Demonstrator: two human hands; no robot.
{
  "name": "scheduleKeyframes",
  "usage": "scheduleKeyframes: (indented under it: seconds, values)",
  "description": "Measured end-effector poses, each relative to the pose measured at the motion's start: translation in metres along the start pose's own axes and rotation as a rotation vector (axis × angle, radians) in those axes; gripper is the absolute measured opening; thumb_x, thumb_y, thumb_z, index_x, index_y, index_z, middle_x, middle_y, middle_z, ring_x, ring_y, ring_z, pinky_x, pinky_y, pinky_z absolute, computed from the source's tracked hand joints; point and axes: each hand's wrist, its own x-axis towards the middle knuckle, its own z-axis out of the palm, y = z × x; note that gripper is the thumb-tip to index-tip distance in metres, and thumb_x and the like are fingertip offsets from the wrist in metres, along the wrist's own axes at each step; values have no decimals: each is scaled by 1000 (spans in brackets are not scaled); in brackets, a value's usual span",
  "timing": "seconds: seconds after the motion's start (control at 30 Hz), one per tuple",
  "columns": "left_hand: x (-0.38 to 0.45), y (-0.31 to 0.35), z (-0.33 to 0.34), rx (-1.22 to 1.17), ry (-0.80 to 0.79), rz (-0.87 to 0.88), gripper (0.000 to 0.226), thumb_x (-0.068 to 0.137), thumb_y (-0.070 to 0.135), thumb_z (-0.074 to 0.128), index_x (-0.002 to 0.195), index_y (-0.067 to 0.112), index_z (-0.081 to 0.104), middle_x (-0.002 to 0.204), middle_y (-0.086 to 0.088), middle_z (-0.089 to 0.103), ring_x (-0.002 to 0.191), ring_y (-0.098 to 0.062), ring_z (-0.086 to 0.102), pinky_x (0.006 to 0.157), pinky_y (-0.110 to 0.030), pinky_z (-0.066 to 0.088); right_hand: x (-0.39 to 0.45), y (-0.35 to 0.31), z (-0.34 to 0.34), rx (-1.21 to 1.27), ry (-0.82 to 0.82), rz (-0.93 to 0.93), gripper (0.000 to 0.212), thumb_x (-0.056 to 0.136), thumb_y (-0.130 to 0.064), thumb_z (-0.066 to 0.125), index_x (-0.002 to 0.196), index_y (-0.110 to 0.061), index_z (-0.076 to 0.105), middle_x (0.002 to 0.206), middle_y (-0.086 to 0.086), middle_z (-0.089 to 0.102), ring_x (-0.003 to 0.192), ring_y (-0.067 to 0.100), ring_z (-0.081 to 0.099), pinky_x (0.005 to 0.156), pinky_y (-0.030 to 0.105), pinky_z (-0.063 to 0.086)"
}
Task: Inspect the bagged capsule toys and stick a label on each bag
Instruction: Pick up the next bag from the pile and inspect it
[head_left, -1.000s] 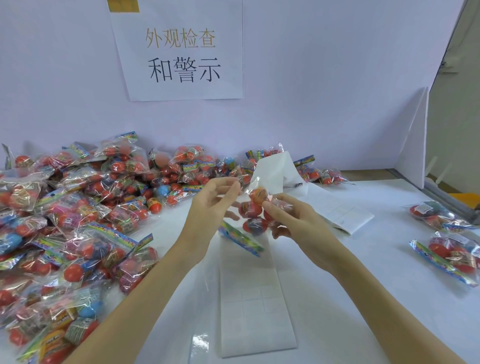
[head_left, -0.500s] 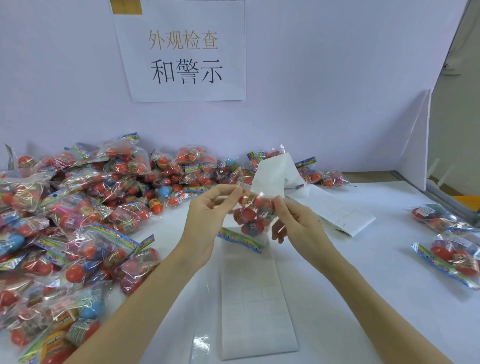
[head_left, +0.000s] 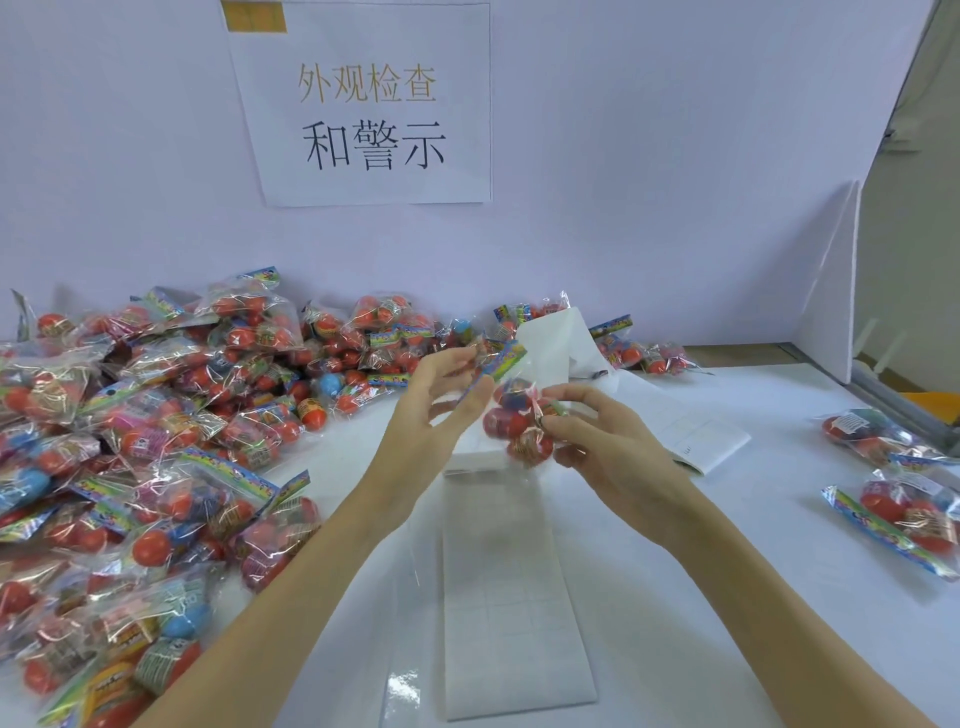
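Fingers (head_left: 470, 364) of the left hand (head_left: 436, 410) are pinching the printed header strip of one clear bag (head_left: 519, 423), while the right hand (head_left: 608, 441) is gripping the bag's side between thumb and fingertips. Bag is hanging in the air between the hands, above the desk (head_left: 727, 545); long axis is running near-vertical, slightly tilted, header up and to the left, bulging end down. Largest to smallest: desk, white and smooth; heap of bags (head_left: 156, 441) at left, crinkly glossy film over round red and blue capsules; label sheet (head_left: 511, 597), a long white strip with a faint grid, lying flat below the hands; two bags (head_left: 893, 467) at right, well apart from the heap.
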Motion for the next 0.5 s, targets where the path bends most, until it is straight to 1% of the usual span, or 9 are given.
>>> scheduleKeyframes:
  seconds: [0.03, 0.07, 0.13, 0.17, 0.23, 0.3, 0.37, 0.43, 0.5]
  values:
    - [2, 0, 0, -3, 15, -56, 52, 85, 57, 67, 134, 39, 59, 131, 19, 65, 116, 9, 61, 93, -19, 46, -1, 0, 1, -27, -39, -7, 30, 89, -15, 74, 118, -9, 69, 103, 16, 70, 89, 29, 57, 78, 37, 44]
    - [3, -1, -1, 1, 7, -106, 56, 82, 59, 67, 134, 39, 60, 126, 17, 69, 111, 4, 66, 91, -20, 49, -2, -1, 1, -37, -83, -15, 30, 91, -17, 71, 120, -9, 70, 108, 17, 71, 91, 32, 59, 82, 40, 43]
    - [6, -6, -3, -31, -28, -157, 51, 82, 55, 71, 126, 28, 70, 115, 5, 77, 107, -13, 73, 93, -29, 55, -4, -3, 2, -18, -148, -23, 30, 96, -19, 69, 124, -10, 70, 119, 19, 73, 96, 34, 67, 83, 38, 51]
    - [5, -7, -2, -66, -19, -159, 43, 82, 52, 73, 114, 25, 76, 108, -1, 79, 102, -19, 74, 91, -31, 57, -4, -5, 2, -19, -153, -24, 30, 98, -22, 69, 126, -13, 71, 121, 19, 73, 99, 32, 69, 82, 34, 54]
    - [4, -7, -1, -81, 60, -124, 35, 77, 53, 77, 95, 24, 80, 95, -11, 78, 85, -21, 69, 80, -31, 55, -6, -5, 4, -61, -107, -17, 33, 99, -32, 65, 126, -16, 73, 120, 19, 74, 97, 29, 71, 83, 36, 54]
    - [4, -10, -1, -45, 111, -86, 36, 75, 54, 79, 86, 21, 77, 90, -21, 72, 74, -18, 59, 71, -34, 50, -6, -3, 4, -135, -48, -19, 38, 99, -42, 58, 120, -16, 77, 113, 20, 75, 92, 29, 69, 86, 43, 50]
    - [5, -11, -2, -55, 131, -72, 39, 78, 51, 80, 84, 13, 71, 80, -21, 67, 65, -16, 57, 66, -36, 49, -5, 0, 5, -152, 1, -25, 43, 98, -46, 54, 113, -15, 80, 109, 20, 76, 92, 28, 66, 85, 41, 50]
    - [6, -11, -3, -78, 164, -64, 46, 82, 46, 78, 88, 2, 64, 75, -17, 61, 61, -16, 56, 63, -36, 50, -5, 0, 7, -150, 34, -38, 43, 99, -45, 53, 112, -15, 81, 107, 17, 77, 92, 25, 67, 82, 38, 51]
    - [8, -12, -3, -86, 199, -36, 38, 88, 39, 76, 89, 3, 64, 75, -22, 59, 60, -17, 55, 58, -32, 52, -5, 1, 10, -186, 49, -54, 39, 105, -41, 50, 116, -17, 79, 107, 13, 78, 95, 24, 68, 82, 37, 53]
